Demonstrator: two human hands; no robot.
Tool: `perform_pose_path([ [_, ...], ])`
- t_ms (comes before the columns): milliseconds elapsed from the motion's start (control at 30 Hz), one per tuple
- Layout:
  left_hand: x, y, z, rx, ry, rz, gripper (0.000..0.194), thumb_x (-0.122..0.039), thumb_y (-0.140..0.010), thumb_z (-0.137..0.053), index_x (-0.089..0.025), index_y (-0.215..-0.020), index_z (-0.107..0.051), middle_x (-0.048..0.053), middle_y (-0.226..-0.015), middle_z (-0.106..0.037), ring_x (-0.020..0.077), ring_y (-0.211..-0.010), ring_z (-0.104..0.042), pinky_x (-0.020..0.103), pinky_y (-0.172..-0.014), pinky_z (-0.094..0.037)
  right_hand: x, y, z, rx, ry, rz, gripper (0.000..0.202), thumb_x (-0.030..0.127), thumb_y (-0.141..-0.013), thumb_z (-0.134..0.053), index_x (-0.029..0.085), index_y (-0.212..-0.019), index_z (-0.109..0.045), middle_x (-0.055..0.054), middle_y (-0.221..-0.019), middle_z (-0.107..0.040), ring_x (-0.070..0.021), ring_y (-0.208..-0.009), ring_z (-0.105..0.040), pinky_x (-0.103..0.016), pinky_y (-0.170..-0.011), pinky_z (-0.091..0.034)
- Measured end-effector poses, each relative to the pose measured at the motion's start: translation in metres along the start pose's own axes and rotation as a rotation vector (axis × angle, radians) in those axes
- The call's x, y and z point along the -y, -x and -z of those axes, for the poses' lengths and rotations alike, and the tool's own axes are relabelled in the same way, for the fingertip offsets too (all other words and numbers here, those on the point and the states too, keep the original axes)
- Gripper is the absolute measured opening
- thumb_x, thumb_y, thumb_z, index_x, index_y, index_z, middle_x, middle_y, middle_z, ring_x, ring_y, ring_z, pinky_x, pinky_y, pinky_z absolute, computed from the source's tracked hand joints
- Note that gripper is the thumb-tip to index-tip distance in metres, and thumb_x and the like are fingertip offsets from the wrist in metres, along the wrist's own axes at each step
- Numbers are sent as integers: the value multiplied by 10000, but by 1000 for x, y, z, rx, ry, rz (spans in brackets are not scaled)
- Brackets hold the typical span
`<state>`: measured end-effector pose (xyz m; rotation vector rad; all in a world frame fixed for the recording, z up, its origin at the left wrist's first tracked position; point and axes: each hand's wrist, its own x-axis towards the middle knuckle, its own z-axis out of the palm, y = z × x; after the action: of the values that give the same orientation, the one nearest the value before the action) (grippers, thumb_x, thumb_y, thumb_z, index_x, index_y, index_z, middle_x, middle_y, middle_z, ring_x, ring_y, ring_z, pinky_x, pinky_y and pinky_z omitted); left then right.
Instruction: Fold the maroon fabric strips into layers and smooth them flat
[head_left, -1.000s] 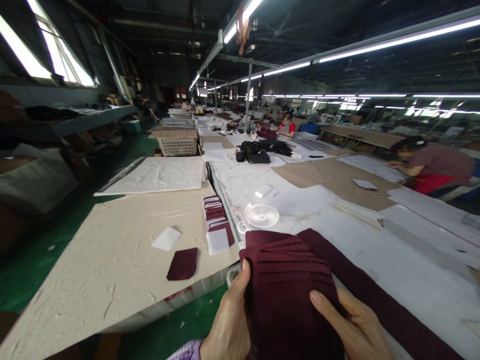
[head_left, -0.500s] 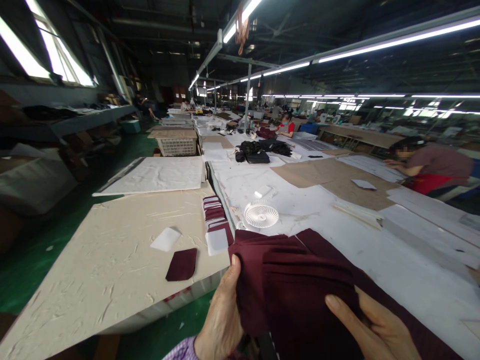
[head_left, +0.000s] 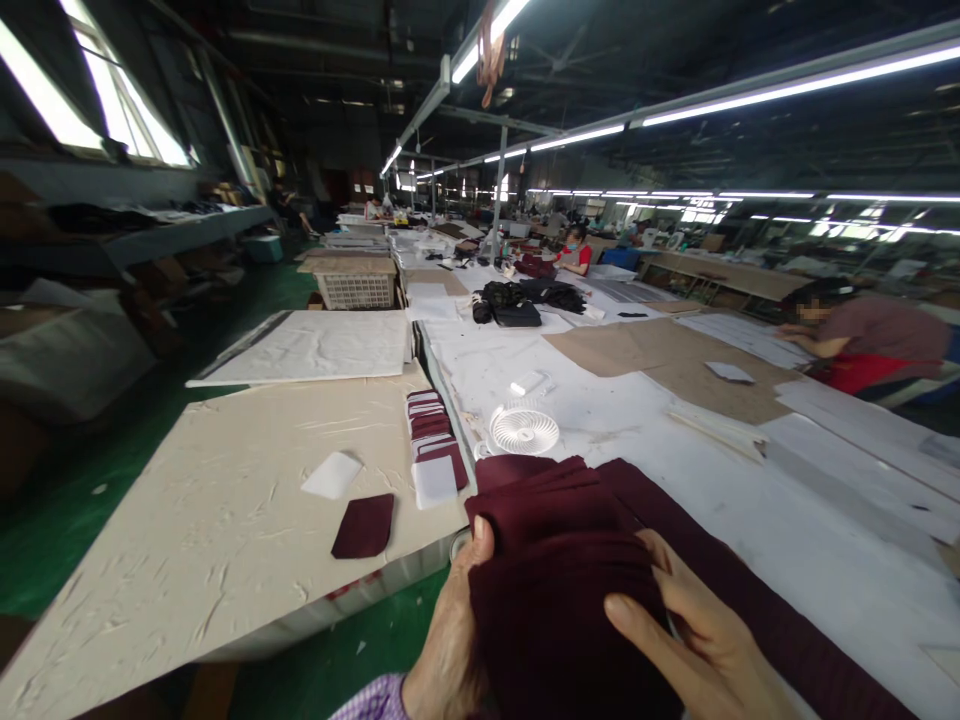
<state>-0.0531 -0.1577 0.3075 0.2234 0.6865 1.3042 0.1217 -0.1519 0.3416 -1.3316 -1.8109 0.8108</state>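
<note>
A stack of maroon fabric pieces (head_left: 562, 600) is held between my two hands at the bottom centre. My left hand (head_left: 454, 620) grips its left edge, thumb on top. At the right edge my right hand (head_left: 690, 625) pinches the pieces, thumb on top and fingers behind. Behind the stack, a long maroon cloth (head_left: 697, 540) lies along the white table. On the cream-covered table at left are a single maroon piece (head_left: 363, 526), a white piece (head_left: 331, 475), and a row of maroon and white pieces (head_left: 430, 425).
A small white fan (head_left: 524, 430) lies just beyond the stack on the white table (head_left: 780, 530). Dark folded garments (head_left: 517, 304) sit farther back. One person (head_left: 877, 335) leans over the table at right; another (head_left: 576, 255) is farther off. A crate (head_left: 358, 290) stands left of centre.
The held stack has tilted up and its edges now fan out more. My right hand has moved left, closer to my left hand, which has shifted slightly right.
</note>
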Motion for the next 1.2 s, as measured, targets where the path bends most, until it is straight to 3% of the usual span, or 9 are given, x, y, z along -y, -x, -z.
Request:
perform_pose_path([
  [133, 6, -1, 6, 76, 28, -60, 466, -504, -845, -544, -209, -1195, -630, 69, -1146, -695, 251, -1154, -585, 400, -1087, -374, -16, -5, -7, -2, 131, -14, 254, 438, -875, -531, 253, -872, -705, -47, -963, -598, -189, -891, -615, -237, -752, -531],
  [233, 7, -2, 7, 71, 64, -48, 434, -492, -829, -577, -221, -1158, -653, 63, -1176, -681, 248, -1192, -557, 398, -1113, -339, -24, -4, -7, -61, 134, -24, 269, 440, -852, -567, 262, -985, -718, -65, -1186, -544, -233, -1084, -571, -274, -862, -526],
  [333, 6, -3, 6, 51, 83, -42, 437, -488, -804, -613, -216, -1143, -661, 66, -1171, -683, 255, -1218, -535, 411, -1123, -326, -22, -3, -8, -26, 8, -68, 309, 427, -868, -554, 270, -1093, -697, -56, -1350, -480, -247, -1221, -501, -299, -977, -477],
  [467, 7, -4, 5, 23, 104, -25, 435, -471, -805, -618, -206, -1149, -656, 67, -1197, -671, 261, -1249, -506, 431, -1126, -321, -11, -3, -10, 44, -154, -108, 365, 423, -893, -524, 240, -1180, -658, -78, -1274, -595, -252, -1172, -550, -341, -1002, -458],
  [633, 6, -2, 3, 37, 107, 2, 453, -473, -831, -577, -196, -1185, -634, 80, -1227, -654, 267, -1278, -477, 443, -1130, -312, -7, -3, -10, 23, -244, -148, 385, 446, -860, -570, 223, -1152, -683, -90, -1168, -681, -286, -1078, -621, -361, -918, -523],
  [800, 5, -1, 4, 158, 114, 91, 643, -625, -797, -513, -175, -1250, -593, 115, -1271, -619, 305, -1315, -427, 469, -1135, -291, -10, -3, -10, 23, -236, -176, 408, 445, -857, -578, 213, -1180, -664, -91, -1143, -694, -278, -1027, -646, -329, -842, -555],
  [900, 9, -2, 13, 193, 91, 65, 666, -679, -765, -506, -220, -1238, -605, 93, -1320, -586, 295, -1340, -393, 443, -1143, -274, -11, -3, -10, 49, -227, -198, 429, 458, -863, -566, 212, -1206, -644, -90, -1171, -681, -275, -1039, -640, -315, -820, -558],
  [1067, 19, -3, 25, 139, 8, -107, 508, -558, -730, -656, -279, -1154, -649, 55, -1287, -616, 273, -1312, -434, 454, -1136, -279, -7, -1, -10, 64, -300, -240, 455, 467, -867, -552, 214, -1239, -621, -107, -1198, -666, -294, -1037, -638, -338, -771, -573],
  [1200, 17, 1, 14, 88, -32, -158, 462, -406, -573, -834, -243, -986, -710, 60, -1080, -721, 300, -1149, -584, 448, -1067, -387, -5, -2, -9, 57, -330, -259, 413, 470, -848, -580, 234, -1175, -669, -91, -1079, -717, -269, -860, -690, -346, -699, -580],
])
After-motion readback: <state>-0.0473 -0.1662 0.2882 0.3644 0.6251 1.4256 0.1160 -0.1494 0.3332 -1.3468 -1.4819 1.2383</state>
